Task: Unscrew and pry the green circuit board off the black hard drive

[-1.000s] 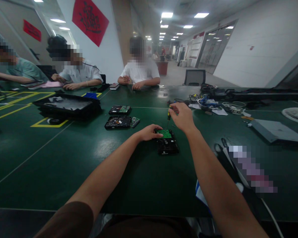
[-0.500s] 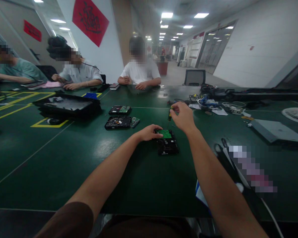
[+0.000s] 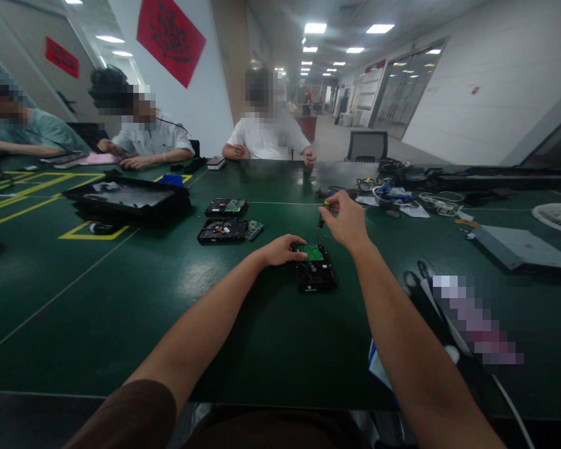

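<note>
On the table (image 3: pixel 262 349), the hard drive (image 3: pixel 315 279) is lying before me, with my left hand (image 3: pixel 283 251) touching its far left side — the circuit board (image 3: pixel 313 252) is sitting on its far half. My right hand (image 3: pixel 346 218) is holding the screwdriver (image 3: pixel 321 219) just beyond. Farther left, two drives (image 3: pixel 222 231) are lying one behind the other, a loose board (image 3: pixel 255 231) sitting right beside the nearer. Left of both, a tray (image 3: pixel 135 194) is standing. Rightward, cables (image 3: pixel 444 201) are lying — nearer me and farther right, a flat case (image 3: pixel 526 246) is resting.
</note>
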`<state>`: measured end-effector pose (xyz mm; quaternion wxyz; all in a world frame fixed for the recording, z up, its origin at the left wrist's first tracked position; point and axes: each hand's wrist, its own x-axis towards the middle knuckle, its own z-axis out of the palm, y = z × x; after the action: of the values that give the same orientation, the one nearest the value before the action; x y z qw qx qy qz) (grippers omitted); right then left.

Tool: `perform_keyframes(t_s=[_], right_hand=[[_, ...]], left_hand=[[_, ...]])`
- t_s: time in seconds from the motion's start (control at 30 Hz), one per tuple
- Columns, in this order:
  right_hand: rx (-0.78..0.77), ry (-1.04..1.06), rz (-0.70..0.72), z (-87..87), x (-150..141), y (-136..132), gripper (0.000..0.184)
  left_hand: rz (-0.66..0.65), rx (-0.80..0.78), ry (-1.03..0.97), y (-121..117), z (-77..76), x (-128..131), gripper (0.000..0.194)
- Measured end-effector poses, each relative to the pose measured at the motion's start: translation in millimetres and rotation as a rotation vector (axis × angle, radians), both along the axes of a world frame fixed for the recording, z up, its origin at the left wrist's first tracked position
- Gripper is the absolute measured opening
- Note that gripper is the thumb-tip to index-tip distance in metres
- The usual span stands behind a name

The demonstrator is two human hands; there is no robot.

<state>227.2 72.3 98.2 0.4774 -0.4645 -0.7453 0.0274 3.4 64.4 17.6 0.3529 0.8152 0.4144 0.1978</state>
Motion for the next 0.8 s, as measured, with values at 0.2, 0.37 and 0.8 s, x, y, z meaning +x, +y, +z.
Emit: perform_keyframes(t_s=[0.2,0.37,0.8], right_hand=[[0.026,-0.068,0.034,2.2,-0.9,-2.4,0.016],[0.002,-0.020,-0.006,1.3,-0.4,-0.9,0.016],[0.003,-0.004,0.004,0.5,-0.3,0.3,0.015]], left_hand=[[0.013,-0.011,-0.002,0.7,-1.0,-0.3,0.069],[-0.001,0.006,-0.002,1.5,-2.5,-0.6,0.069],[0.010,0.000,0.014,-0.4,1.2,0.1,0.067]])
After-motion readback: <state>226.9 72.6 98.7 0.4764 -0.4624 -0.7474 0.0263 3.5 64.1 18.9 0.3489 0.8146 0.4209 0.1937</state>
